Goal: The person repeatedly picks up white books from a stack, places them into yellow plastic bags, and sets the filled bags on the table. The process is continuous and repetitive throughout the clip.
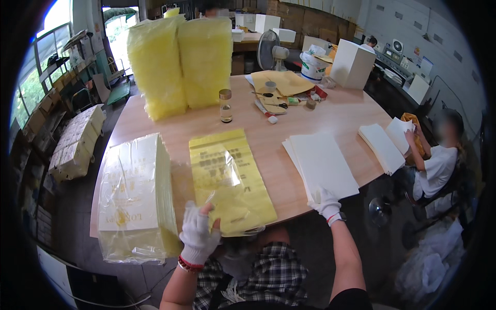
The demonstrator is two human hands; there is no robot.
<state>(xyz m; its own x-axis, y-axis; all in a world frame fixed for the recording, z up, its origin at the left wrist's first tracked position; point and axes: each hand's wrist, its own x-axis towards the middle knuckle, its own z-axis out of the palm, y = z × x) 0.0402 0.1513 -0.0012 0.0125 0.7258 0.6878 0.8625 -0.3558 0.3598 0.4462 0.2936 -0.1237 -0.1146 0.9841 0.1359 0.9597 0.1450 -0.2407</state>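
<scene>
A flat yellow plastic bag with dark print lies in front of me, its clear film shining. My left hand, in a white glove with bare thumb and forefinger tips, is at the bag's near left corner, those two digits apart. My right hand, also gloved, grips the near edge of a white card on top of a small fanned stack. Left of the bag stands a thick pile of packed white cards in clear and yellow plastic.
Tall stacks of yellow bags rise at the back left beside a lidded glass bottle. Scissors, yellow paper, a white bucket and a fan are farther back. At right, a co-worker handles white sheets.
</scene>
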